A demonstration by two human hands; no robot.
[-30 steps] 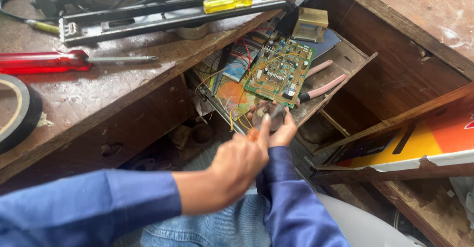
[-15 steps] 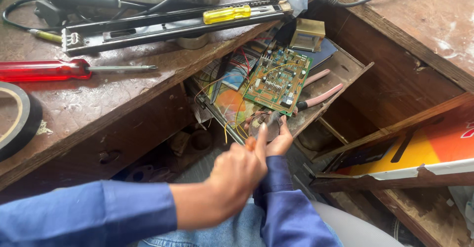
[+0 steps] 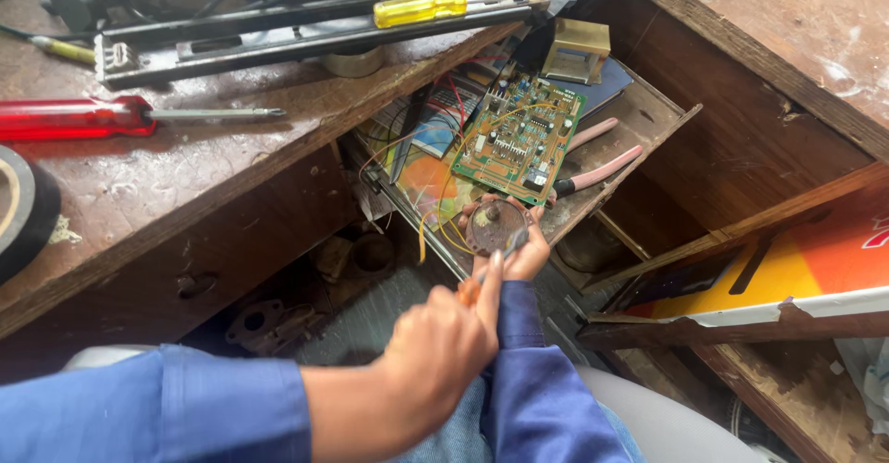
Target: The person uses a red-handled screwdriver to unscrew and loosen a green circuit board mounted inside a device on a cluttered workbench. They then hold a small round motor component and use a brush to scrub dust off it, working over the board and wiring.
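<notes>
while two hands [image 3: 444, 352] grip, one round motor [image 3: 494, 226], one circuit board [image 3: 521, 139]

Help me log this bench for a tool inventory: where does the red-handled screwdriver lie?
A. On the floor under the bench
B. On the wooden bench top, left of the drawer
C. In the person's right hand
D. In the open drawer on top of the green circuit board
B: the red-handled screwdriver lies flat on the wooden bench top, well left of the open drawer that holds the green circuit board, with no hand on it.
</notes>
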